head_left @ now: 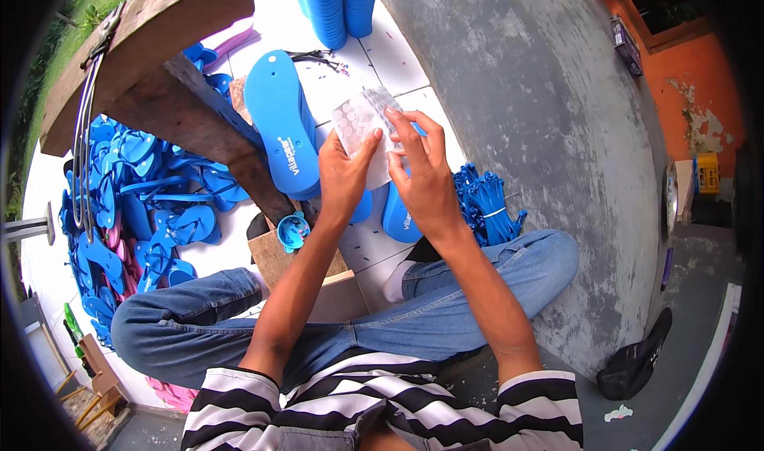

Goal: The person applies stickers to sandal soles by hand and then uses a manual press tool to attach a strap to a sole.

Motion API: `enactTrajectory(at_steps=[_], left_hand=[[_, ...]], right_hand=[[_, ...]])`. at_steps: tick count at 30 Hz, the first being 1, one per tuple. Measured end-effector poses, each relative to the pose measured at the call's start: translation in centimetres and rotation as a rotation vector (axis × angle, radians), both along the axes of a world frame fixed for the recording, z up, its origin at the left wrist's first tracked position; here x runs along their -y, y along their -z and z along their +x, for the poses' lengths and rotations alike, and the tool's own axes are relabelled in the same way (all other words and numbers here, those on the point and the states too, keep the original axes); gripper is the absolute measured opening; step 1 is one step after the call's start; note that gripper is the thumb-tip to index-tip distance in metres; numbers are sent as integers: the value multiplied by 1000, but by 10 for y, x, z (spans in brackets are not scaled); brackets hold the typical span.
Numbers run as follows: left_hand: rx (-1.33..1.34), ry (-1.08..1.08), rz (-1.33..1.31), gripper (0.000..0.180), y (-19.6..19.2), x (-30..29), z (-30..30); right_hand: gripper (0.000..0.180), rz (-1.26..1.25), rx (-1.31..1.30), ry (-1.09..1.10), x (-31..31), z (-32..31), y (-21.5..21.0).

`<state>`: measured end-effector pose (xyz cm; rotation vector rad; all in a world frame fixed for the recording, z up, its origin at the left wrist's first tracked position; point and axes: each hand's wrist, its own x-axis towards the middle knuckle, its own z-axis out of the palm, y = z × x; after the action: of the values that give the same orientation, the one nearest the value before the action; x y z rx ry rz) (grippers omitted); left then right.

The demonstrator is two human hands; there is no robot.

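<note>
Between my hands, over the floor, is a thin whitish sheet (pixel 356 125) with rows of pale round dots, perhaps stickers. My left hand (pixel 344 173) is closed on its lower left part, thumb on top. At the sheet's right edge, my right hand (pixel 427 182) has its fingers bent and its thumb and fingertips against it; anything small between them cannot be made out. Just left of the sheet stands a stack of blue flip-flop soles (pixel 274 105). Another blue sole (pixel 398 215) lies below my hands, partly hidden by the right one.
A wooden post frame (pixel 151 41) with hanging cords rises at left, beside a heap of blue flip-flops (pixel 155 188). A small blue cup (pixel 294 231) sits before my legs. Tied blue straps (pixel 487 204) lie at right by a grey wall (pixel 525 93). Blue sole stacks (pixel 325 9) stand at the back.
</note>
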<state>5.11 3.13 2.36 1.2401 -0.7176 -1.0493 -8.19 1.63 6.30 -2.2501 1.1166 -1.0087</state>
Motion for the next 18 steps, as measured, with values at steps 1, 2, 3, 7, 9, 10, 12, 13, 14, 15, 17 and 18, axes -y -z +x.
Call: enactTrajectory(at_steps=[1,2,3,7,9,10,12,13,14,15,17,18], left_hand=[[3,-4,14,29,1,0,0],[5,-8,29,30,1,0,-1],[-9,-14,36,31,3,1,-1],[-41,-33,45,38,8,-2,-14],[-99,58,-11,43,12,-8,-27],[-185,101,-54,47,18,-11,-39],[-396,248,-36,55,18,-20,-65],[-513,341,30,59,15,-28,-74],[-536,369,45,61,21,-34,-86],[-563,397,60,63,34,-41,-99],[-110,468,33,72,62,-47,-118],[193,543,165,73,66,-55,-121]], right_hand=[[72,-7,-4,-4,0,0,-1],[72,-13,-8,-9,0,0,-3],[73,38,58,2,1,-1,-7],[68,172,278,90,11,-8,-21],[65,153,340,149,19,-14,-23],[59,146,354,182,21,-17,-28],[57,117,373,223,26,-28,-29],[56,106,386,239,28,-31,-29],[55,113,394,247,28,-32,-28],[54,117,396,246,29,-32,-28],[54,124,398,250,29,-32,-29],[53,114,388,253,29,-33,-28]])
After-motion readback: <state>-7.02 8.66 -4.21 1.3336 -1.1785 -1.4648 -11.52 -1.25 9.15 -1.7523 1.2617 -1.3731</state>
